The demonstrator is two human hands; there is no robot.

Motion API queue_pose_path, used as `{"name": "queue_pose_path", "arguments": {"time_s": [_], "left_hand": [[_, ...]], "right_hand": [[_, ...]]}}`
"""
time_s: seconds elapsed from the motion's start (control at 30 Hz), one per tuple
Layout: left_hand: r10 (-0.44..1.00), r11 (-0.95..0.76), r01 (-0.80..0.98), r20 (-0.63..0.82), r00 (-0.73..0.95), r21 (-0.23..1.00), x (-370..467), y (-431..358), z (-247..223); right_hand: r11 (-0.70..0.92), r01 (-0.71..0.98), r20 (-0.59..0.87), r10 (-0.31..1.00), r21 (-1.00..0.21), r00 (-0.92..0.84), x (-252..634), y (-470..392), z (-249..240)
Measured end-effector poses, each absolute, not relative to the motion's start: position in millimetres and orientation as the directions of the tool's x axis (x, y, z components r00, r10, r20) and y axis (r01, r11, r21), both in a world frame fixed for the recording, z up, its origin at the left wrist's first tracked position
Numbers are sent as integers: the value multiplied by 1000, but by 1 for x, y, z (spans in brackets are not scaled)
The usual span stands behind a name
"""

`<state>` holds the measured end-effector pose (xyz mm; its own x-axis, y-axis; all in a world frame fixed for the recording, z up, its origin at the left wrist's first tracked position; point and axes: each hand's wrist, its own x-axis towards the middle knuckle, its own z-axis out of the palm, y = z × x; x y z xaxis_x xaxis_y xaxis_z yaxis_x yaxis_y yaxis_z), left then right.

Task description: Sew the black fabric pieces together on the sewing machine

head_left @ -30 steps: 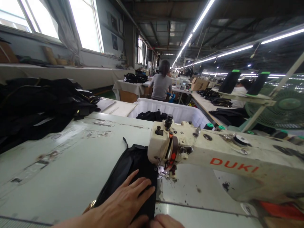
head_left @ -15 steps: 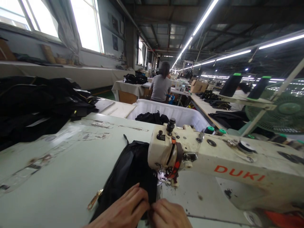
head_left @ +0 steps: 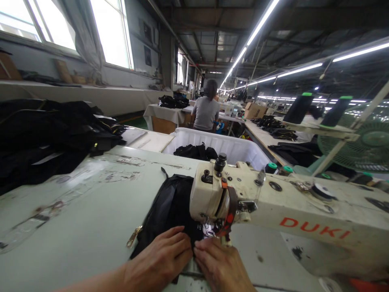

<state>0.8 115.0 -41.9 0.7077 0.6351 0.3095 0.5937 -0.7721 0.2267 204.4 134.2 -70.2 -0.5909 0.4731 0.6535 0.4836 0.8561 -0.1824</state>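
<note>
A black fabric piece [head_left: 170, 207] lies on the pale sewing table [head_left: 75, 227], running under the head of a cream sewing machine [head_left: 273, 211] marked DUKI. My left hand [head_left: 161, 261] presses flat on the near end of the fabric, fingers curled at its edge. My right hand [head_left: 220, 267] touches the same edge just in front of the presser foot [head_left: 209, 231]. The two hands meet fingertip to fingertip. A brass-coloured zipper pull [head_left: 133, 237] sticks out at the fabric's left side.
A heap of black fabric [head_left: 45, 134] covers the table's far left. Behind the machine stands a white bin [head_left: 225, 146] holding black pieces. A green fan [head_left: 358, 142] and thread cones [head_left: 299, 107] are at the right. Another person [head_left: 206, 107] sits far ahead, back turned.
My left hand went from lying spread on the fabric to curling at its near edge. My right hand came up beside it. Both moved forward to the presser foot, and the fabric advanced.
</note>
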Motion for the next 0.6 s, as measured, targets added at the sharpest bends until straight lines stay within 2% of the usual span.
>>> {"name": "queue_pose_path", "arguments": {"time_s": [0.13, 0.33, 0.47, 0.6], "left_hand": [[626, -779, 582, 302, 719, 233, -3, 127, -46], [622, -783, 577, 249, 742, 233, -4, 143, -44], [641, -766, 588, 237, 730, 260, -5, 156, -36], [566, -809, 497, 188, 803, 314, -19, 182, -15]], "right_hand": [[820, 540, 636, 520, -187, -570, 207, 137, -74], [722, 686, 603, 587, -88, -540, 211, 139, -83], [705, 703, 585, 609, -90, -536, 213, 142, -91], [715, 689, 566, 620, -121, -544, 217, 143, -93]]}}
